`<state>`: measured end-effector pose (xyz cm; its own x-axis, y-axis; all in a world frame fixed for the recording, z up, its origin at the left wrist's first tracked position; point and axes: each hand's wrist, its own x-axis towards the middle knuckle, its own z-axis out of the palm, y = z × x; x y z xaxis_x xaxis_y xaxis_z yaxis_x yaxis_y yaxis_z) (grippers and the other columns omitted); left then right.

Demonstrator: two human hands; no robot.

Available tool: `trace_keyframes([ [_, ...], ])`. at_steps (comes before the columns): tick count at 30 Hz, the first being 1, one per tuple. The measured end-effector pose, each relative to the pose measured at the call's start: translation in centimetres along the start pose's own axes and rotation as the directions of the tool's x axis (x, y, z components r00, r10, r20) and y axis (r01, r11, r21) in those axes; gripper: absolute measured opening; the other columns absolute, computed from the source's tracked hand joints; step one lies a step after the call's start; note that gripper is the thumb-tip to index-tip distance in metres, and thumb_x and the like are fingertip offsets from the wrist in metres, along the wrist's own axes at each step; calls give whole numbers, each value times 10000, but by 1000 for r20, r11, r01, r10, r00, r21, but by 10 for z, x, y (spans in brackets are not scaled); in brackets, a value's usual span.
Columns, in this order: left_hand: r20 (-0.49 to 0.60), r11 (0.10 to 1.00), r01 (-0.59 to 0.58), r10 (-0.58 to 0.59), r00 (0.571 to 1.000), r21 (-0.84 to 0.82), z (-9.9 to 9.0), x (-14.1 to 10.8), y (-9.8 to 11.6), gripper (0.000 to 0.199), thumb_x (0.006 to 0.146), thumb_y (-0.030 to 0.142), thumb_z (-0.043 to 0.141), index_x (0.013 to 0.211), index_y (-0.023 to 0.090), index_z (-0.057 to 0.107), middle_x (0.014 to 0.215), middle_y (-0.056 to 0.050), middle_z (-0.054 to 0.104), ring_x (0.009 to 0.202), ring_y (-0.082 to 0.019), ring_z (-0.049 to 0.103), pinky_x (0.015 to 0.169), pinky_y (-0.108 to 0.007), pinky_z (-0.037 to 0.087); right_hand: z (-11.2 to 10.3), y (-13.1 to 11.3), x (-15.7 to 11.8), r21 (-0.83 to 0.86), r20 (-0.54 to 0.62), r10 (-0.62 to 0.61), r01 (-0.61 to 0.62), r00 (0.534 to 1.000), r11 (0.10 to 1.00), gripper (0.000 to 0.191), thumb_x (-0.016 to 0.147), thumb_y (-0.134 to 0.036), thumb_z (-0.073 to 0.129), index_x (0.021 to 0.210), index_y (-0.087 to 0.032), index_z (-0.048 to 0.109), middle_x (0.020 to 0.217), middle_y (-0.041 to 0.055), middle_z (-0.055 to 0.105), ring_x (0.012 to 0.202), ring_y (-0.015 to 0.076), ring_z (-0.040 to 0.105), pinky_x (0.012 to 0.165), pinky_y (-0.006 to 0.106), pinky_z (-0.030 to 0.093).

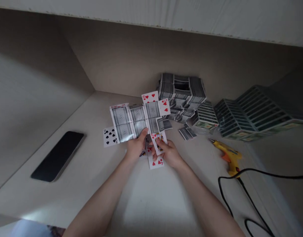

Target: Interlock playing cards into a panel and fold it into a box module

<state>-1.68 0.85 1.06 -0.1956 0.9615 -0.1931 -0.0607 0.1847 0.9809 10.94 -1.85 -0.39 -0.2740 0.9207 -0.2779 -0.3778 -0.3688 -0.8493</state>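
Now, face card [160, 135] between right fingers [163, 144], card panel [138, 118] in left fingers [143, 133]

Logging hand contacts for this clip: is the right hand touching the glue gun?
Apart: the head view shows a stretch of pale tabletop between the right hand and the glue gun.

A craft corner here: glue gun [227, 153], cards [120, 123] and card model [167, 84] on a pale tabletop [136, 200] against walls [112, 59]!

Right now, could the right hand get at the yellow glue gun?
Probably yes: only open white surface seems to lie between the right hand and the glue gun, though that hand would likely need to release the face card first.
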Motion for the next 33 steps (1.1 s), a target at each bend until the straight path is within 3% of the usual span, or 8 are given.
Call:
trace_keyframes([
  [6, 34, 999, -27, 26, 999, 25, 0, -3, -1, 545, 728, 485, 593, 332, 209, 339, 295, 29, 348, 283, -78, 318, 364, -251, 301, 0, 4, 0, 8, -43, -28, 28, 999, 1000, 401, 716, -512, 633, 815, -123, 632, 536, 25, 654, 390, 140, 594, 399, 233, 472],
  [13, 52, 999, -31, 30, 998, 27, 0, -6, 0, 533, 726, 494, 594, 338, 211, 362, 297, 20, 361, 294, -88, 330, 360, -249, 285, 1, 1, 1, 27, -8, -9, 9, 1000, 1000, 409, 674, -523, 662, 786, -132, 623, 541, 32, 663, 385, 141, 590, 396, 235, 471],
  [21, 114, 974, -44, 19, 993, 224, -4, -3, 0, 537, 760, 516, 544, 351, 215, 370, 296, 37, 338, 321, -93, 334, 428, -251, 319, -7, 0, -1, 23, 13, -2, 2, 1000, 1000, 390, 699, -493, 654, 830, -128, 622, 543, 19, 650, 369, 135, 569, 365, 239, 457],
  [27, 171, 970, -64, 24, 985, 235, -7, 2, -2, 568, 764, 530, 533, 318, 208, 389, 305, 19, 367, 350, -105, 364, 485, -265, 350, -6, -5, -1, -21, 29, -11, 12, 1000, 1000, 377, 736, -507, 614, 788, -134, 604, 527, 16, 621, 335, 97, 484, 285, 200, 339],
  [29, 180, 987, -61, 34, 983, 150, -10, 3, -3, 461, 737, 511, 583, 412, 189, 524, 423, -10, 521, 461, -133, 489, 575, -271, 409, -8, -9, 0, -27, 5, -60, 60, 998, 998, 343, 743, -489, 619, 778, -151, 580, 525, 3, 615, 312, 73, 437, 265, 179, 269],
  [31, 288, 1000, -3, 11, 957, -30, -14, 2, -3, 298, 699, 461, 647, 640, 169, 660, 674, -57, 666, 706, -193, 608, 724, -306, 449, -12, -15, 0, -18, -13, -106, 106, 994, 994, 298, 738, -450, 644, 823, -178, 556, 602, -4, 650, 300, 50, 405, 254, 162, 175],
  [33, 495, 971, 118, 2, 869, -210, -19, 2, -1, 327, 661, 423, 683, 860, 164, 685, 904, -97, 691, 960, -263, 601, 864, -374, 432, -18, -21, -1, 5, 7, -104, 104, 995, 995, 271, 734, -419, 659, 794, -184, 539, 637, -5, 666, 295, 36, 377, 258, 161, 171],
])
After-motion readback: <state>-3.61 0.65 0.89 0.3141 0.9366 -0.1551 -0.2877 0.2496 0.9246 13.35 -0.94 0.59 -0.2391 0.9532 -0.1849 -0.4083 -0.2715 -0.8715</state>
